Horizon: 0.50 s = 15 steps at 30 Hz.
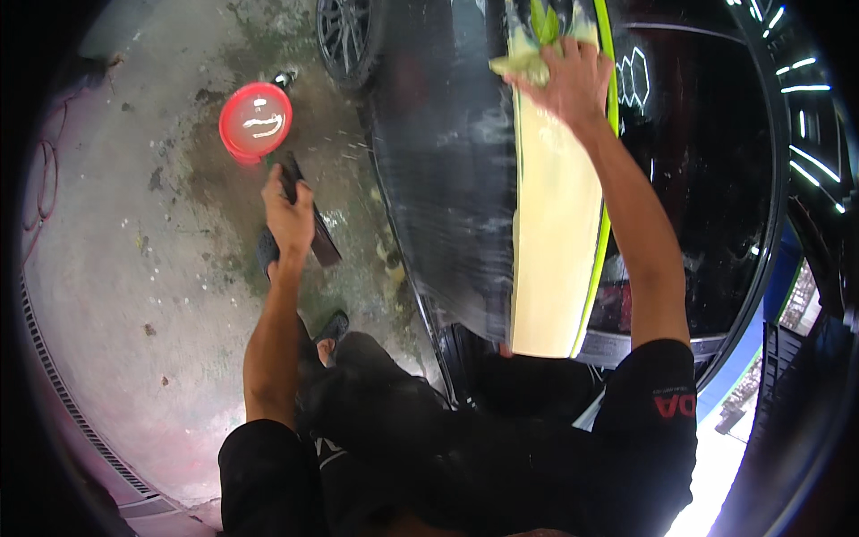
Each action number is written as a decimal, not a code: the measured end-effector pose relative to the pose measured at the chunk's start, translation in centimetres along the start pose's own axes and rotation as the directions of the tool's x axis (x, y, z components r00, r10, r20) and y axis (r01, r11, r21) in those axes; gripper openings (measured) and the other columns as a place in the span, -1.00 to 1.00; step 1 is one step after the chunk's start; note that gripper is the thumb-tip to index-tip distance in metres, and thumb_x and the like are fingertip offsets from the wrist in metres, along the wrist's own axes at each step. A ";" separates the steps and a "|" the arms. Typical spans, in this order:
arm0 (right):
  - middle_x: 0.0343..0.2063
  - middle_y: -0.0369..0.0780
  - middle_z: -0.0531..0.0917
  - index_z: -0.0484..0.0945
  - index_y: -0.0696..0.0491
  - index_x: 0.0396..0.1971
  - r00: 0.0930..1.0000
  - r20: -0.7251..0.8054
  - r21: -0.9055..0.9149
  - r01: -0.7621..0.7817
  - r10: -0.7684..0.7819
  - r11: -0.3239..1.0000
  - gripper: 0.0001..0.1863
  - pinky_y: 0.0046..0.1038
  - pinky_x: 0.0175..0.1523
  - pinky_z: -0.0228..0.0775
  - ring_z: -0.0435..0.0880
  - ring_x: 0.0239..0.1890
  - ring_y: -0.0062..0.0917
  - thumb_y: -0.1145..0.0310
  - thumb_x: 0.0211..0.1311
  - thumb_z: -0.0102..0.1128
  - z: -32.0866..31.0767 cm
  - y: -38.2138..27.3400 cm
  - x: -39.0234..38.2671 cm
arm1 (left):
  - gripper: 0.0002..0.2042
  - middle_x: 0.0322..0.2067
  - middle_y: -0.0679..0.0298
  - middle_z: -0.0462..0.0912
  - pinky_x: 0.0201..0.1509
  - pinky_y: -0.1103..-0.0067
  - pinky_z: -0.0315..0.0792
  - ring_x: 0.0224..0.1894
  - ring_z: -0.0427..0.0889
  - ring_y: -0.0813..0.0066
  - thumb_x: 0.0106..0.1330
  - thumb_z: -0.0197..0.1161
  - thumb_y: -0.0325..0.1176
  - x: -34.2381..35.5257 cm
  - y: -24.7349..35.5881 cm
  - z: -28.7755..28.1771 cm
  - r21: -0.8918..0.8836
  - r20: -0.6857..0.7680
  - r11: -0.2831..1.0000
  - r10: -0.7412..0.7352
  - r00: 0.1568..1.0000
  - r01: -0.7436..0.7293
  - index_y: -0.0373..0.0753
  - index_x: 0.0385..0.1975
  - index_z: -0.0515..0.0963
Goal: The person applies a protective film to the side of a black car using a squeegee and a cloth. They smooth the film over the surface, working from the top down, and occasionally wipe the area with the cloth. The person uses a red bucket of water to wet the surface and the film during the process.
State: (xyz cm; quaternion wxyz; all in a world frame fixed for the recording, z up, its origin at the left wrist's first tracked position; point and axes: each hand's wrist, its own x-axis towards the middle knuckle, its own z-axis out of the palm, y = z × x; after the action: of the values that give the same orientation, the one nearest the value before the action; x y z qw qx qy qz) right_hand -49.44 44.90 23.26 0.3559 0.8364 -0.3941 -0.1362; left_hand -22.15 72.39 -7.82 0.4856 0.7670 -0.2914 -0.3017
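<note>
My left hand (pixel 291 215) is closed around a long, flat, dark block (pixel 325 245), held out over the floor beside the car. My right hand (pixel 580 82) presses a crumpled yellowish sponge or cloth (pixel 523 68) against the far part of a cream-coloured strip (pixel 557 242) on the black car. Along the strip's right side runs a bright yellow-green edge (pixel 594 295). Just beyond my right fingers lies a bright green patch or scrap (pixel 544 23) that I cannot identify. The black door panel (pixel 438 179) left of the strip is wet and streaked whitish.
A red bucket (pixel 225 134) of cloudy water stands on the wet concrete floor (pixel 134 242) beyond my left hand. The car's wheel (pixel 346 40) is at the top. Dark window glass (pixel 693 170) lies to the right. A drain grate (pixel 76 407) runs along the left.
</note>
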 end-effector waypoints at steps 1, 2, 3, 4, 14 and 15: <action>0.01 -0.31 0.63 0.75 -0.18 -0.06 0.999 -0.036 -0.013 -0.004 0.003 1.000 -0.45 0.03 0.13 0.26 0.53 0.12 -0.26 -0.26 0.10 0.38 1.1 -0.2 0.5 | -0.39 0.11 -0.01 0.57 0.24 0.37 0.47 0.12 0.62 0.13 0.36 0.37 -0.23 0.4 -1.8 -0.4 0.021 -0.029 1.000 0.011 1.000 -0.011 -0.31 0.38 0.44; -0.02 -0.34 0.65 0.76 -0.20 -0.06 0.997 -0.072 0.023 0.020 -0.018 1.000 -0.53 0.00 0.11 0.30 0.56 0.08 -0.29 -0.16 0.12 0.40 2.3 -0.1 0.3 | -0.38 0.12 -0.01 0.57 0.22 0.39 0.47 0.11 0.61 0.16 0.36 0.37 -0.22 0.6 -3.6 -0.5 0.038 -0.051 0.999 0.023 0.998 -0.021 -0.33 0.38 0.43; -0.06 -0.37 0.67 0.77 -0.22 -0.06 0.993 -0.114 0.058 0.045 -0.038 0.997 -0.60 -0.04 0.08 0.33 0.58 0.04 -0.32 -0.06 0.15 0.41 2.8 0.0 -0.4 | -0.37 0.12 -0.01 0.56 0.21 0.42 0.47 0.09 0.61 0.20 0.37 0.37 -0.21 -0.1 -4.6 -0.6 0.053 -0.077 0.998 0.037 0.996 -0.033 -0.34 0.39 0.42; 0.15 -0.14 0.61 0.73 -0.10 0.05 0.964 0.255 0.145 -0.121 0.081 0.982 -0.41 0.04 0.40 0.29 0.47 0.28 -0.17 -0.03 -0.01 0.52 0.2 -0.5 -1.3 | -0.36 0.12 0.00 0.56 0.21 0.43 0.46 0.08 0.60 0.23 0.36 0.38 -0.20 -0.8 -4.1 -0.7 -0.009 -0.067 1.000 -0.027 0.997 0.026 -0.36 0.39 0.41; -0.25 -0.33 0.57 0.70 -0.13 -0.21 0.982 0.003 0.318 0.176 -0.187 0.931 -0.69 -0.07 0.04 0.32 0.54 -0.07 -0.31 0.14 0.03 0.44 -0.3 -6.8 -27.5 | -0.31 0.09 0.09 0.55 0.22 0.46 0.40 0.07 0.54 0.34 0.35 0.40 -0.16 -16.0 -0.1 -0.2 -0.373 0.112 0.884 -0.259 0.960 0.282 -0.36 0.42 0.38; -0.24 -0.32 0.57 0.70 -0.12 -0.22 0.984 0.022 0.306 0.164 -0.179 0.938 -0.71 -0.07 0.05 0.32 0.54 -0.05 -0.30 0.18 0.02 0.43 -0.8 -7.6 -30.5 | -0.31 0.09 0.09 0.54 0.21 0.46 0.40 0.06 0.54 0.35 0.36 0.40 -0.17 -17.4 0.4 -0.5 -0.376 0.110 0.886 -0.250 0.962 0.273 -0.36 0.42 0.37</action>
State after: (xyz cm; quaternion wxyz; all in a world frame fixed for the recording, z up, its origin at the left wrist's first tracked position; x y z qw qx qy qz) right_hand -64.64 71.71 16.88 0.2002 0.9085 -0.3445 -0.1255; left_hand -33.10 85.45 -4.12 0.5737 0.6789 -0.1340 -0.4382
